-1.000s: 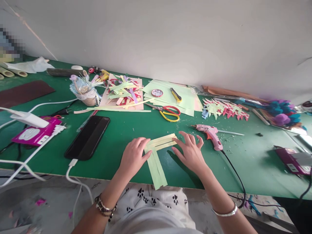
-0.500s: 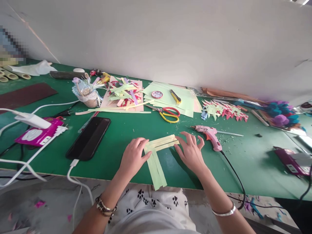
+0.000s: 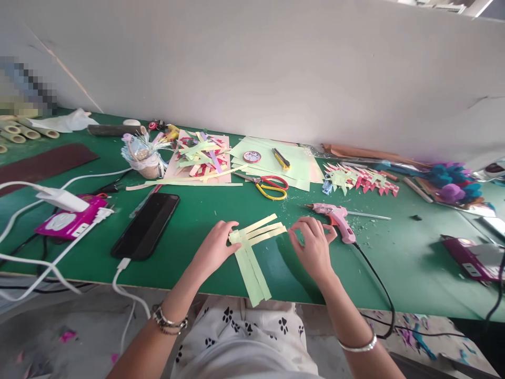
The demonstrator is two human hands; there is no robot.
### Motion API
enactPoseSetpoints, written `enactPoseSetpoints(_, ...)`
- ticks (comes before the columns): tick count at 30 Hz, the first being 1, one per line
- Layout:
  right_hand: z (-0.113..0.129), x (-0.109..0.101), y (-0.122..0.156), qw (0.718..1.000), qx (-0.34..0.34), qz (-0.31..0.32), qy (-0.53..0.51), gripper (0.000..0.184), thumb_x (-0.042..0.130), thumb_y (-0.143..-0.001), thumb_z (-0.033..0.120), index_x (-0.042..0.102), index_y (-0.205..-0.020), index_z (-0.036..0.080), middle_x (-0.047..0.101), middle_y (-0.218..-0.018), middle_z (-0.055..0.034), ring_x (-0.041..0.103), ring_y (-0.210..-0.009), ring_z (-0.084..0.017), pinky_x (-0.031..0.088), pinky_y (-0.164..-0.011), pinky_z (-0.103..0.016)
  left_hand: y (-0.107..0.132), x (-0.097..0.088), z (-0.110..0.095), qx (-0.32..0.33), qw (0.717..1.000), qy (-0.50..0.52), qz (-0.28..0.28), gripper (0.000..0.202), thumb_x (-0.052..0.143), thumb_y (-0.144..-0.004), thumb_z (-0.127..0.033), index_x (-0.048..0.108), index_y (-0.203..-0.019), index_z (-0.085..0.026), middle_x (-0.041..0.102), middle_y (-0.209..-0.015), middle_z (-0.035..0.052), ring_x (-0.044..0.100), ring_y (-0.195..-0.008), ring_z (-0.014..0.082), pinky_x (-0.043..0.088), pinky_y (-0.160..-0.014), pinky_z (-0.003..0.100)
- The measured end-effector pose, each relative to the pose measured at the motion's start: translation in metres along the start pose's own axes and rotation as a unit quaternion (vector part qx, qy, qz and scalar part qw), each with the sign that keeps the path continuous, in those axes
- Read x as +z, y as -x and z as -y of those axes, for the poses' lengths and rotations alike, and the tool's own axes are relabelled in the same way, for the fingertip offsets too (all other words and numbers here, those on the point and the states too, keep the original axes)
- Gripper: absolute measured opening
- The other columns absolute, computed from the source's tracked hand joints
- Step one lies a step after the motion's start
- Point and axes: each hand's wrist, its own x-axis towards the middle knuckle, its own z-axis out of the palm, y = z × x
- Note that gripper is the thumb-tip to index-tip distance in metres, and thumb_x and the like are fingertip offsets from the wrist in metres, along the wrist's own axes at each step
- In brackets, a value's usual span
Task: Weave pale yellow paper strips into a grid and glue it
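Note:
Pale green and cream paper strips (image 3: 254,271) lie crossed in front of me. Two wide green ones point toward the table's front edge, and narrower ones fan out to the right. My left hand (image 3: 216,246) pinches them at the corner where they cross, thumb on top. My right hand (image 3: 311,246) is at the right ends of the narrow strips, its thumb and forefinger drawn together and the little finger held out. Whether a strip end sits between those fingertips is too small to make out. A pink glue gun (image 3: 337,218) lies just beyond my right hand.
Scissors (image 3: 272,187), a cutter knife (image 3: 281,159) and a tape roll (image 3: 252,157) lie farther back, near colored paper scraps (image 3: 203,152). A phone (image 3: 145,226) with a charging cable and a purple power strip (image 3: 65,221) are on the left. The glue gun's cord (image 3: 374,268) runs off the front edge.
The narrow strips have spread apart, with the upper one swung away from the others. My right hand's fingers have drawn together from a wider spread. My left hand has shifted slightly left.

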Motion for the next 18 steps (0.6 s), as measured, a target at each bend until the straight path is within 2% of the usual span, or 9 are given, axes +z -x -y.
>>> enactPoseSetpoints(6,0.0,-0.003,0.003,1.0,0.01,-0.016,-0.021,0.013,0.044,-0.088,0.022,0.054,-0.079,0.02,0.061,-0.089,-0.0017,0.056,-0.083,-0.016,0.02,-0.084,-0.037,-0.003,-0.009,-0.007,-0.048,0.997,0.03,0.048,0.03,0.054,-0.076,-0.032,0.061,-0.101,-0.018,0.059,-0.081,0.0042,0.057,-0.066,0.0165,0.044,-0.054,0.024)
enactPoseSetpoints(11,0.006,-0.007,0.006,0.997,-0.005,-0.001,-0.072,0.014,0.042,-0.088,0.024,0.053,-0.08,0.02,0.062,-0.085,-0.0016,0.056,-0.081,-0.015,0.025,-0.085,-0.035,-0.001,-0.011,-0.013,-0.053,0.996,0.065,0.038,0.027,0.051,-0.077,-0.039,0.066,-0.09,-0.02,0.062,-0.075,0.0031,0.057,-0.066,0.0171,0.042,-0.053,0.024)
enactPoseSetpoints(14,0.013,-0.011,0.012,0.99,-0.007,0.041,-0.137,0.015,0.04,-0.089,0.028,0.051,-0.093,0.02,0.06,-0.076,-0.0008,0.056,-0.071,-0.013,0.036,-0.076,-0.03,-0.001,-0.011,-0.013,-0.077,0.988,0.129,0.028,0.03,0.054,-0.075,-0.042,0.066,-0.091,-0.019,0.062,-0.075,0.0023,0.059,-0.068,0.0168,0.044,-0.057,0.023)
enactPoseSetpoints(16,0.02,-0.012,0.017,0.983,0.011,0.085,-0.164,0.025,0.042,-0.088,0.034,0.047,-0.106,0.019,0.06,-0.078,-0.0019,0.056,-0.068,-0.014,0.041,-0.068,-0.028,-0.001,-0.012,-0.012,-0.097,0.978,0.185,0.018,0.035,0.055,-0.074,-0.045,0.065,-0.095,-0.019,0.06,-0.076,0.0016,0.059,-0.067,0.0156,0.045,-0.059,0.023)
enactPoseSetpoints(18,0.027,-0.012,0.021,0.974,0.032,0.13,-0.183,0.038,0.046,-0.085,0.038,0.041,-0.117,0.018,0.061,-0.084,-0.0038,0.057,-0.073,-0.017,0.044,-0.067,-0.03,-0.001,-0.014,-0.013,-0.115,0.962,0.249,0.004,0.041,0.057,-0.073,-0.047,0.063,-0.101,-0.018,0.057,-0.081,0.0015,0.059,-0.068,0.0146,0.047,-0.062,0.024)
